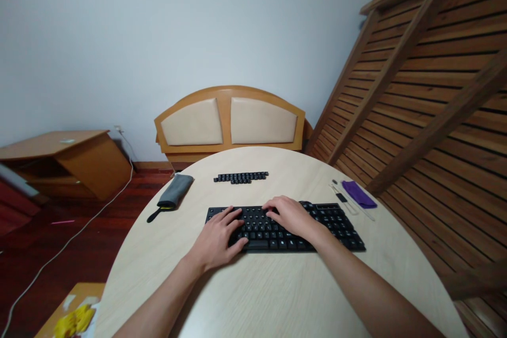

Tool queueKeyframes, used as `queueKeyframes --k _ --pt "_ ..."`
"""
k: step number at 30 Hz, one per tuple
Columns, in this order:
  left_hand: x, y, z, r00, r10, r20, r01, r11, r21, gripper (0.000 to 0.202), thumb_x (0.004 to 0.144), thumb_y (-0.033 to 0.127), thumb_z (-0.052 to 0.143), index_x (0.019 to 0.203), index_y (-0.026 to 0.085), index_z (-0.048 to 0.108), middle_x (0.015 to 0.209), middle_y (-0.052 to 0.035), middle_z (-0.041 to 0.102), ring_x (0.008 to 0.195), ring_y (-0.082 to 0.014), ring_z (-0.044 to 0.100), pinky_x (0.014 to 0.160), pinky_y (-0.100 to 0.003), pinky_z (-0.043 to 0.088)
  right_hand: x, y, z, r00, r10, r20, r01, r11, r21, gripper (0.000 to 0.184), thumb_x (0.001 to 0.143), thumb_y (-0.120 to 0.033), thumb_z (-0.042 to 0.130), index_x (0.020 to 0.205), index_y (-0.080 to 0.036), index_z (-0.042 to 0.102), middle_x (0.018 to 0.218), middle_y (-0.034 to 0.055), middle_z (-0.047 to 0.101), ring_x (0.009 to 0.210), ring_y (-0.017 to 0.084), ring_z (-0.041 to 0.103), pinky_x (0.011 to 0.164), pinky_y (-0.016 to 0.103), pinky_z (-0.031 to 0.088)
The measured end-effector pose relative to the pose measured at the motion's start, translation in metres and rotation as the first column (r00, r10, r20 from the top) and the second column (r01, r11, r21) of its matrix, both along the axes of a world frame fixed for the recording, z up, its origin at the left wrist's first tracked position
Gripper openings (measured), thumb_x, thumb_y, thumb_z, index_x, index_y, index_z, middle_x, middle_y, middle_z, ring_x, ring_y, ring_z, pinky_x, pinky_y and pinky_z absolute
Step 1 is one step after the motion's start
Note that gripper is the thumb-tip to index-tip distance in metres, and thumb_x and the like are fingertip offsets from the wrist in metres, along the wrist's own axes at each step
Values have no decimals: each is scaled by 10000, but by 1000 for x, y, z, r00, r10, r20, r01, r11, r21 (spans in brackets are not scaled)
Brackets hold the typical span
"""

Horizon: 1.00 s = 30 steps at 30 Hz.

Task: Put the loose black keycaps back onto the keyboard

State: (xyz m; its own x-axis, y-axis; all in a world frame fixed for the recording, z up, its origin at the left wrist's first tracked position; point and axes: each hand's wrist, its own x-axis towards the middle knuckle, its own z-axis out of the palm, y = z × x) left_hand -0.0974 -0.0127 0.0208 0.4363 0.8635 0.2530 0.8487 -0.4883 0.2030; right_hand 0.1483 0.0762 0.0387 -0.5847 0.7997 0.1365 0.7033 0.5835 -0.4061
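Note:
A black keyboard (259, 244) lies on the round table in front of me, its near edge towards me. My left hand (219, 235) rests over its left end, fingers spread across the keys and thumb by the space bar. Over the upper middle of the keyboard, my right hand (291, 215) is bent, with thumb and index finger close together at the keys. Whatever is between those fingertips, if anything, is too small to make out. Beyond the keyboard, loose black keycaps (241, 177) stand in rows on the tabletop.
A grey pouch (176, 191) with a black loop lies left on the round table (253, 296). To the right are a purple cloth (359, 194) and thin tools beside a small black piece (341, 197). Wooden slats (428, 90) rise at right; a headboard (227, 116) stands behind.

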Motion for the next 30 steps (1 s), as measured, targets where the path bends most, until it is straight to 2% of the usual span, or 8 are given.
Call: queueKeyframes --k 6,11,13,17,21,24,26,30 --pt "33 18 6 985 14 175 -12 1000 -14 327 937 325 557 1244 218 588 1245 -70 660 1144 -253 618 1005 -430 489 4 2 -5 988 -6 -157 -5 998 -68 204 928 -303 588 1058 -218 720 1051 55 734 1013 222 644 910 333 451" --pt "53 38 -7 896 92 435 -76 996 -55 282 920 255 597 1200 221 596 1130 -46 694 1022 -215 652 908 -350 508 5 4 3 931 108 -348 -193 956 -222 312 982 -378 482 1011 -190 729 1041 63 738 980 204 658 895 306 454" --pt "55 40 -13 852 83 516 -58 996 -64 206 930 258 592 1130 229 631 1051 -26 706 947 -190 655 856 -312 502 5 4 6 924 131 -361 -242 929 -281 373 990 -413 454 932 -170 730 975 68 743 931 210 665 867 306 458" --pt "55 39 -17 821 85 565 -45 995 -85 103 937 273 586 974 228 671 934 -9 701 850 -176 638 777 -284 469 5 5 8 925 137 -353 -265 901 -345 444 994 -452 431 812 -156 708 875 68 742 865 219 668 836 313 455" --pt "53 43 -21 762 126 636 -36 988 -153 94 918 286 604 941 208 652 934 -17 695 863 -178 630 786 -278 456 5 5 5 933 106 -344 -223 921 -320 422 1002 -403 416 808 -165 706 887 65 736 879 210 663 864 319 453" --pt "52 47 -22 717 147 682 -22 982 -188 118 911 307 606 920 194 639 934 -20 689 877 -179 623 808 -279 450 5 3 4 924 91 -372 -198 945 -260 232 948 -314 534 1054 -199 705 1030 52 727 965 197 652 890 309 457" --pt "51 49 -22 697 156 700 -4 977 -215 144 912 326 602 906 187 641 916 -20 687 868 -179 619 809 -279 447 4 0 6 913 129 -387 -224 951 -211 299 889 -238 616 1183 -239 667 1086 33 718 998 186 646 896 296 459" --pt "51 49 -20 690 173 703 26 965 -262 200 914 366 598 883 178 657 878 -25 691 828 -178 616 783 -281 457 3 -3 9 937 139 -322 -190 973 -132 254 875 -226 651 1119 -258 712 1018 18 737 953 186 663 855 288 463"
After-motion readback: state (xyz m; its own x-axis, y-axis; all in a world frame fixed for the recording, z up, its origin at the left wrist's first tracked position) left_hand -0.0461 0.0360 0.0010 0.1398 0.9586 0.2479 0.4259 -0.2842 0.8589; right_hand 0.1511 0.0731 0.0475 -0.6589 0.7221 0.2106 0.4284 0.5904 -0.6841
